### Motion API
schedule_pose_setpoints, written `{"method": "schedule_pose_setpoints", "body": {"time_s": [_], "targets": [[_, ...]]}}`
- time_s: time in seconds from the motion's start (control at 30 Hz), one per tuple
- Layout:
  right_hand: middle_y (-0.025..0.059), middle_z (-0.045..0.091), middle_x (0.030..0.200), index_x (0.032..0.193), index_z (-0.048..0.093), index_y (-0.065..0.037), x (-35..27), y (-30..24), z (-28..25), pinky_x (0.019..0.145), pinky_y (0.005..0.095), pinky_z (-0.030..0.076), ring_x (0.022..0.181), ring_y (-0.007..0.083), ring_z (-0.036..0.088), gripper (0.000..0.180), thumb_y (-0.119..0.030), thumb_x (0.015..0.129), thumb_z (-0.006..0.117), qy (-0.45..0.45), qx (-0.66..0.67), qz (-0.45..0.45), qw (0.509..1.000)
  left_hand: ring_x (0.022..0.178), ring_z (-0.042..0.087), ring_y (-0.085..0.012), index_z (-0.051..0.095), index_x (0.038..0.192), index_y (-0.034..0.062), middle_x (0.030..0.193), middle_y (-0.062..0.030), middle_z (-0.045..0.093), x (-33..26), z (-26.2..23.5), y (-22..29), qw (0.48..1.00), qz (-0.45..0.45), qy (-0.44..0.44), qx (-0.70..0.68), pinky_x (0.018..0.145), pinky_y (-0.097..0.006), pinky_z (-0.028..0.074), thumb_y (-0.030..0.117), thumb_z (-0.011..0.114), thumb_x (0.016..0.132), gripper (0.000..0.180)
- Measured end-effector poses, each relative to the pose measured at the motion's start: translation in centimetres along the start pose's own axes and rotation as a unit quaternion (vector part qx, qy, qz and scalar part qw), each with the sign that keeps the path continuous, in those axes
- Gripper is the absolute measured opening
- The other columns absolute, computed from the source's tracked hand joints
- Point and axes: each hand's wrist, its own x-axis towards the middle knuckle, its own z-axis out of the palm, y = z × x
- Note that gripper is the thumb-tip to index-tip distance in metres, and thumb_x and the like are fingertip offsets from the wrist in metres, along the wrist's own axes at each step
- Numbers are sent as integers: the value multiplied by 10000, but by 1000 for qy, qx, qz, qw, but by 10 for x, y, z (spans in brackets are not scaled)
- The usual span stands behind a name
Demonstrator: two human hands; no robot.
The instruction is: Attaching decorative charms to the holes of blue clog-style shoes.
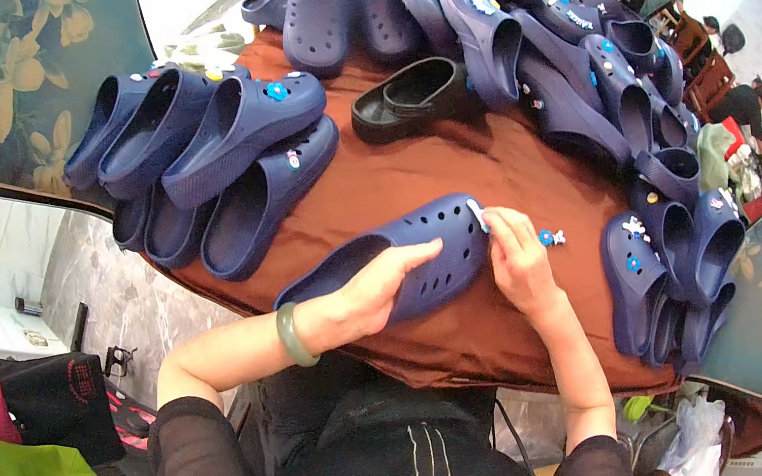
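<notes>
A navy blue clog [447, 225] with rows of holes in its upper lies tilted over the brown cloth, its toe toward the right. My left hand [372, 291] grips it by the near side, thumb on the upper. At the toe, my right hand [520, 258] pinches a small white shoe charm [478, 215] against the holes. The fingers hide part of that charm, and I cannot tell whether it is seated in a hole. Just right of my right hand lies a blue flower charm [548, 237] with a white piece beside it.
Stacked navy clogs with charms [248, 124] stand at the left. A black clog [409, 99] sits mid-table; a large pile of navy clogs [568, 99] covers the far right. More clogs [675, 256] stand at the right edge. Floral chair backs [47, 81] flank the brown-covered table [371, 175].
</notes>
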Motion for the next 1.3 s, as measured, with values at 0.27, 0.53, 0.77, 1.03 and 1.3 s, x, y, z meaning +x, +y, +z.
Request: {"method": "schedule_pose_setpoints", "body": {"time_s": [0.27,0.53,0.77,1.03,1.3], "targets": [[102,637,1025,1080,632,16,1,19,12,805,290,499,932,161,612,217,-2,863,635,98,198,274,936,1100,589,-187,538,1262,13,1251,-97,588,9,1,-7,992,127,-13,15,995,-354,446,267,495,981,382],[99,618,959,1030,681,-36,0,0,19,758,297,491,862,211,592,249,-20,786,726,100,9,126,987,1084,589,-174,544,1247,14,1207,-91,606,10,-5,-16,991,136,-18,4,983,-331,446,255,499,978,364],[90,610,964,1049,680,-46,-10,-12,30,754,320,465,855,224,575,314,23,746,731,99,4,94,991,1067,579,-144,544,1252,30,1198,-68,607,11,-6,-22,989,148,-27,9,967,-320,445,267,502,977,365],[74,557,1129,1122,681,-118,3,-19,-11,951,423,325,1100,284,460,295,-117,829,651,-84,-115,38,989,1078,574,-144,546,1257,32,1202,-64,608,10,-6,-20,989,145,-36,10,972,-319,437,247,497,975,358],[62,566,1181,1098,703,-154,18,1,-16,1003,405,322,1165,272,466,283,-115,821,663,-169,-32,55,984,1073,579,-150,556,1244,27,1188,-66,618,15,-13,-26,986,163,-30,32,971,-324,437,218,500,968,340]]}}
